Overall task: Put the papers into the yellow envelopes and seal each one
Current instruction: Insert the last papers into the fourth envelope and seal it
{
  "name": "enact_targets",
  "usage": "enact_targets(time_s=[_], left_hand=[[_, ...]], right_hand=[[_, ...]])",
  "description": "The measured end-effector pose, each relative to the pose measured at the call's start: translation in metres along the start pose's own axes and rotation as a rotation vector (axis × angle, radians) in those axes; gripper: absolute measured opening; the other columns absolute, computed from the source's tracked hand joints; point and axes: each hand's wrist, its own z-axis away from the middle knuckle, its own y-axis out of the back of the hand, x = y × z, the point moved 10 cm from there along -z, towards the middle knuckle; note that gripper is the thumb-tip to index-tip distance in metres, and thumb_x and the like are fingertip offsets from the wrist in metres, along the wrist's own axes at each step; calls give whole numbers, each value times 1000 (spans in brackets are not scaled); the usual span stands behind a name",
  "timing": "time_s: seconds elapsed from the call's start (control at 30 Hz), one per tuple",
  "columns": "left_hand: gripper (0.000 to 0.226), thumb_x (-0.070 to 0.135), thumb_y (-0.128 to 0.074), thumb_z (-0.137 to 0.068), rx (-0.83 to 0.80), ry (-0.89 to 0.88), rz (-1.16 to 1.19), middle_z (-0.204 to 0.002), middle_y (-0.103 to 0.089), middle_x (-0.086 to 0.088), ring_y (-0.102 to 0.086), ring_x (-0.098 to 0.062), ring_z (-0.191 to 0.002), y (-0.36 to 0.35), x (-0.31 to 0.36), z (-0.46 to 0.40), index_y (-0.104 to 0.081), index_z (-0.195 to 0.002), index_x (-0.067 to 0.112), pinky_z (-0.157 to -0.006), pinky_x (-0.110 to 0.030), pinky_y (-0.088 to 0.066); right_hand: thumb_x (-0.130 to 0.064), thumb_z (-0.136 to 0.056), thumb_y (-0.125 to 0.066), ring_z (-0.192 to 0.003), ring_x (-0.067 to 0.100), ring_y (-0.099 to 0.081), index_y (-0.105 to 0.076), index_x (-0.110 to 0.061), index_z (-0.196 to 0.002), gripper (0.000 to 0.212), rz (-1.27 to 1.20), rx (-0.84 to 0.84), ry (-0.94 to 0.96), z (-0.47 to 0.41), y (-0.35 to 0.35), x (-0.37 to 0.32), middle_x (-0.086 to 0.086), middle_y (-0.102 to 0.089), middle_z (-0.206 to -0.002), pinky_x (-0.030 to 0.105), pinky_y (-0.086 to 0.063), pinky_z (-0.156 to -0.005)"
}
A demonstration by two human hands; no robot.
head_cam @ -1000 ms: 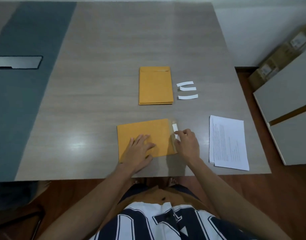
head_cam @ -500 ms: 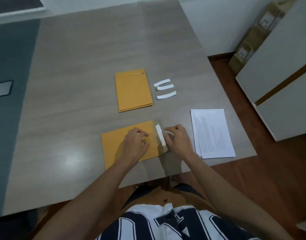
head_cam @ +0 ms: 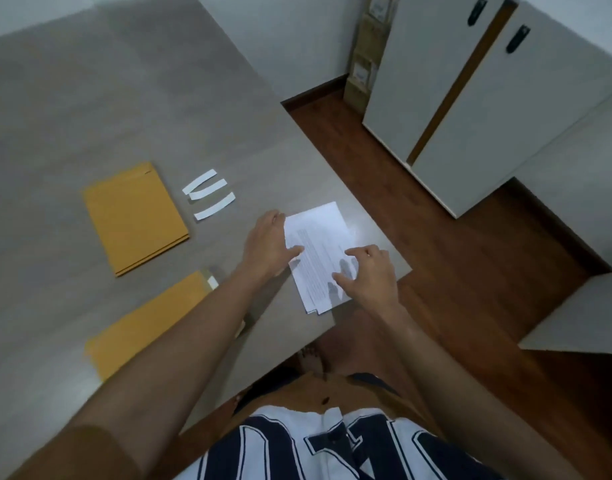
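**Both hands on the stack of papers at the tabletop corner**

The left hand (head_cam: 268,245) lies at the left edge of the stack of papers (head_cam: 316,251), fingers fairly straight, its thumb reaching onto the top sheet; its grip is loose and spread, closing on nothing. The right hand (head_cam: 370,275) hovers over the near right part of the same stack, fingers arched downward with the tips at or just above the paper, casting shadows on the sheet; whether the tips are touching cannot be told, and its grip pinches nothing.

The papers sit near the right corner of the tabletop (head_cam: 90,98), printed side up, slightly fanned at the near end. To the left, partly under the left forearm, lies a single yellow envelope (head_cam: 148,323) with its flap end and a white strip toward the far side. Farther off lies a pile of yellow envelopes (head_cam: 135,216), and just beside it three curled white strips (head_cam: 211,195). Beyond the tabletop stand white cabinets (head_cam: 453,109) on a wooden floor.
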Motion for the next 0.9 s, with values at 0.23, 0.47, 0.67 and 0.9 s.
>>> enact_targets(time_s=[0.23, 0.47, 0.67, 0.9], left_hand=[[86, 46, -84, -67, -124, -2, -134, -130, -48, -12, -47, -32, -122, -33, 28, -45, -43, -134, 11, -96, -41, -43], [80, 53, -89, -53, -194, 109, -122, -115, -56, -11, -56, -29, -105, -27, 22, -66, -60, -114, 12, -85, -37, -48], [74, 35, -92, -58, -252, 138, -62, -115, -57, -11, -58, -29, -101, -31, 17, -61, -53, -117, 13, -74, -34, -46], [71, 35, -87, -69, -163, 66, -222, -124, -47, -11, -49, -29, -114, -32, 30, -48, -56, -125, 6, -93, -41, -48]], right_hand=[[-49, -78, -75, -104, 20, -47, -60, -22, -119, 52, 72, -66, 32, 10, -3, 26, 4, -54, -117, 31, -46, -86], [-47, -71, -81, -101, 20, -47, -62, -22, -113, 52, 34, -63, 21, 4, -9, 34, 3, -53, -113, 32, -47, -83], [-48, -72, -80, -101, 19, -47, -61, -24, -115, 53, 29, -57, 22, 4, -9, 35, 3, -54, -115, 30, -46, -84], [-51, -73, -78, -105, 18, -46, -59, -26, -120, 57, 32, -73, 17, 3, -11, 36, 2, -53, -119, 28, -43, -85]])
